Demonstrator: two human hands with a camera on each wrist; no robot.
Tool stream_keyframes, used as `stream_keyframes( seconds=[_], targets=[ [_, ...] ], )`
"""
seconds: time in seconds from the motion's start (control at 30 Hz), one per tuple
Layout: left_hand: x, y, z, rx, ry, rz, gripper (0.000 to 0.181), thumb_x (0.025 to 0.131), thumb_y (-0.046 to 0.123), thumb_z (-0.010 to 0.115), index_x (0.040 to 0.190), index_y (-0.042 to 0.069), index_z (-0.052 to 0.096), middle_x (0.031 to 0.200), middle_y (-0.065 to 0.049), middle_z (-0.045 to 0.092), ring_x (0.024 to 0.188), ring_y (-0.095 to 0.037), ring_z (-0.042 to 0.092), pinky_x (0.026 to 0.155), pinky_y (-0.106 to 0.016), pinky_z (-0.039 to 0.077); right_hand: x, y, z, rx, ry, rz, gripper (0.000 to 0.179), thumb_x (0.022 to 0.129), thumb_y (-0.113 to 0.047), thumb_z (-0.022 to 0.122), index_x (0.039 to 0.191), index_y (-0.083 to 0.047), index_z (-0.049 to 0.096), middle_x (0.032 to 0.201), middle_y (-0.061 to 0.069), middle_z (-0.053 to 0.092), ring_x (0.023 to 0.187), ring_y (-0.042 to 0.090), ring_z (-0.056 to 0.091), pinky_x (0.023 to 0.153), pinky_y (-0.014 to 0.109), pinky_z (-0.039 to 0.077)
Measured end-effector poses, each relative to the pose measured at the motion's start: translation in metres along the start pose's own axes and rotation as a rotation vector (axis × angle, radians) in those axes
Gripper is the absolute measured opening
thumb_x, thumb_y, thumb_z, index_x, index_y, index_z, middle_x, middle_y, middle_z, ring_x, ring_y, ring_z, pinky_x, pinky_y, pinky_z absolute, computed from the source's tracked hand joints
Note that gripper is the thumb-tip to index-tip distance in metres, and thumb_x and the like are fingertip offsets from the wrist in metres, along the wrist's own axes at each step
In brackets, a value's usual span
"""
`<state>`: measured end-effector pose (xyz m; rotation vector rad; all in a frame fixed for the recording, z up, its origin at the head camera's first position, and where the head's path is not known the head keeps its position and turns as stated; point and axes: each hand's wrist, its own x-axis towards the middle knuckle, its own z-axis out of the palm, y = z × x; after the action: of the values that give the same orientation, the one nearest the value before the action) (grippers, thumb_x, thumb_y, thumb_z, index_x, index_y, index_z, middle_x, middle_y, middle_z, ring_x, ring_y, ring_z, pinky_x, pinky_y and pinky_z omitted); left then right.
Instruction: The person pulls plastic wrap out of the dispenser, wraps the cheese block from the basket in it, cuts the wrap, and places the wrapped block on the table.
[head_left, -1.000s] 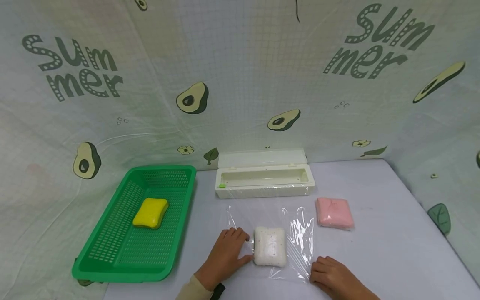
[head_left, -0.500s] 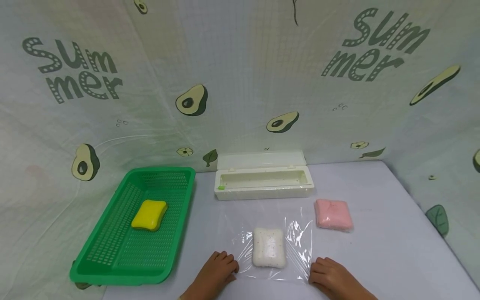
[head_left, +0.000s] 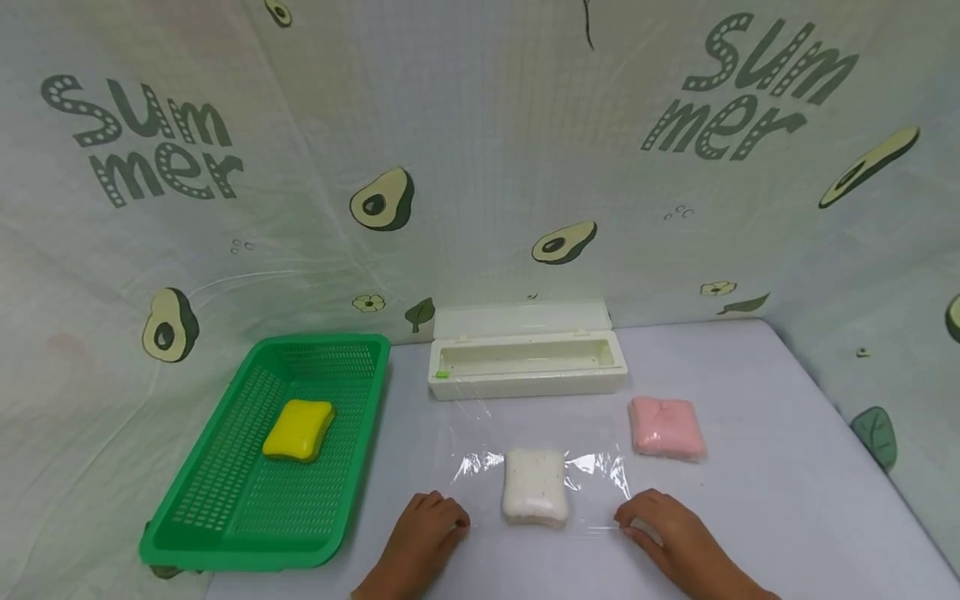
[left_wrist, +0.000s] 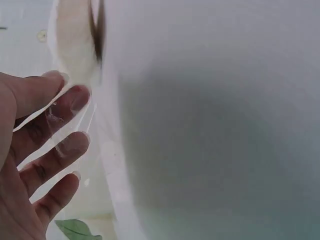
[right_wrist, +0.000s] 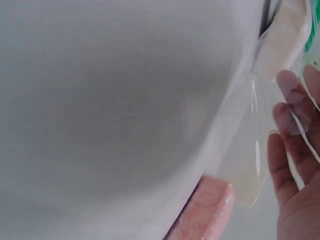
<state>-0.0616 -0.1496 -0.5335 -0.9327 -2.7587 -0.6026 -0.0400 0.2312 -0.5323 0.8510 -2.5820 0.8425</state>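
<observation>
A white, speckled, pillow-shaped block [head_left: 536,488] lies on the table on a sheet of clear plastic film [head_left: 592,479]. At the sheet's near left corner my left hand [head_left: 426,533] pinches the film between thumb and index finger; the left wrist view shows the film across the fingers [left_wrist: 70,102]. On the other side my right hand [head_left: 671,533] pinches the near right corner, with film over its fingertips [right_wrist: 288,87] in the right wrist view. The near edge of the film runs between both hands, just in front of the block.
A long white box [head_left: 528,385] with its lid raised and a small green tab stands behind the film. A pink block [head_left: 667,427] in clear wrapping lies to the right. The green basket [head_left: 365,450] at left holds a yellow block [head_left: 299,430].
My left hand has gone from beside the white block to the film's near left corner. My right hand has shifted slightly forward, and the film's near edge has moved toward the block.
</observation>
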Motion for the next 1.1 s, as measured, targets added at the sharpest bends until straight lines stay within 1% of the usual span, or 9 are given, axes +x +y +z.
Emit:
stream_keyframes(
  seconds=[0.1,0.27,0.37,0.57,0.73,0.8,0.9,1.03,1.1],
  targets=[
    [0.002,-0.001,-0.001,-0.053,0.01,-0.067,0.016,0.079,0.02,0.073,0.087,0.027,0.062,0.079,0.022,0.054,0.074,0.002,0.045,0.073,-0.024,0.038,0.003,-0.001,0.0,0.004,-0.02,0.173,0.033,0.073,-0.011,0.077,0.088,-0.031,0.056,0.085,-0.026,0.053,0.077,-0.005,0.049,0.068,0.016,0.042],
    [0.006,-0.003,0.0,-0.107,0.039,-0.152,0.013,0.081,0.023,0.072,0.087,0.031,0.062,0.079,0.025,0.054,0.073,0.004,0.043,0.072,-0.024,0.037,0.012,0.0,0.006,0.083,-0.087,0.404,0.02,0.082,-0.014,0.071,0.086,-0.027,0.056,0.075,-0.023,0.052,0.071,-0.004,0.049,0.067,0.026,0.045],
    [0.008,-0.004,0.001,-0.133,0.014,-0.195,0.009,0.083,0.026,0.069,0.087,0.031,0.063,0.08,0.025,0.054,0.073,0.004,0.042,0.072,-0.024,0.035,0.016,0.001,0.009,0.124,-0.116,0.468,0.014,0.085,-0.014,0.067,0.087,-0.023,0.056,0.071,-0.021,0.053,0.071,-0.002,0.051,0.067,0.027,0.046],
    [0.009,-0.006,0.004,-0.144,-0.048,-0.212,0.003,0.086,0.027,0.065,0.089,0.027,0.066,0.081,0.024,0.056,0.074,0.001,0.041,0.074,-0.028,0.034,0.021,-0.002,0.013,0.097,-0.131,0.512,0.018,0.083,-0.007,0.067,0.084,-0.024,0.059,0.069,-0.02,0.055,0.066,-0.001,0.05,0.064,0.026,0.043],
    [0.008,-0.004,0.004,-0.067,-0.062,-0.187,0.011,0.083,0.028,0.069,0.093,0.026,0.066,0.09,0.02,0.054,0.083,-0.003,0.045,0.078,-0.031,0.036,0.021,-0.009,0.012,0.0,-0.053,0.471,0.025,0.079,0.0,0.067,0.085,-0.023,0.062,0.082,-0.018,0.058,0.077,0.001,0.052,0.069,0.03,0.045],
    [0.009,-0.001,0.003,-0.032,-0.054,-0.164,0.021,0.08,0.032,0.071,0.099,0.026,0.065,0.096,0.017,0.053,0.089,-0.006,0.047,0.08,-0.032,0.037,0.022,-0.012,0.011,-0.044,-0.017,0.413,0.025,0.078,0.001,0.066,0.089,-0.021,0.063,0.091,-0.016,0.058,0.084,0.003,0.052,0.074,0.031,0.045],
    [0.015,0.007,0.003,0.005,-0.03,-0.105,0.04,0.077,0.043,0.072,0.111,0.025,0.061,0.105,0.013,0.051,0.096,-0.01,0.047,0.083,-0.034,0.037,0.025,-0.021,0.014,-0.102,-0.006,0.284,0.024,0.079,-0.012,0.068,0.101,-0.018,0.063,0.109,-0.007,0.057,0.099,0.01,0.05,0.083,0.034,0.039],
    [0.031,0.025,0.012,0.105,-0.039,-0.011,0.062,0.07,0.055,0.072,0.121,0.023,0.053,0.118,0.006,0.047,0.107,-0.015,0.044,0.09,-0.036,0.035,0.032,-0.034,0.028,-0.159,-0.046,0.116,0.057,0.072,-0.037,0.076,0.12,-0.014,0.056,0.129,0.006,0.047,0.117,0.021,0.041,0.093,0.039,0.031],
    [0.039,0.033,0.018,0.193,-0.061,0.027,0.07,0.066,0.059,0.073,0.122,0.023,0.051,0.122,0.003,0.046,0.111,-0.016,0.043,0.092,-0.036,0.034,0.036,-0.038,0.038,-0.195,-0.077,0.076,0.074,0.064,-0.043,0.08,0.126,-0.013,0.051,0.134,0.008,0.043,0.12,0.023,0.039,0.095,0.04,0.029]
  ],
)
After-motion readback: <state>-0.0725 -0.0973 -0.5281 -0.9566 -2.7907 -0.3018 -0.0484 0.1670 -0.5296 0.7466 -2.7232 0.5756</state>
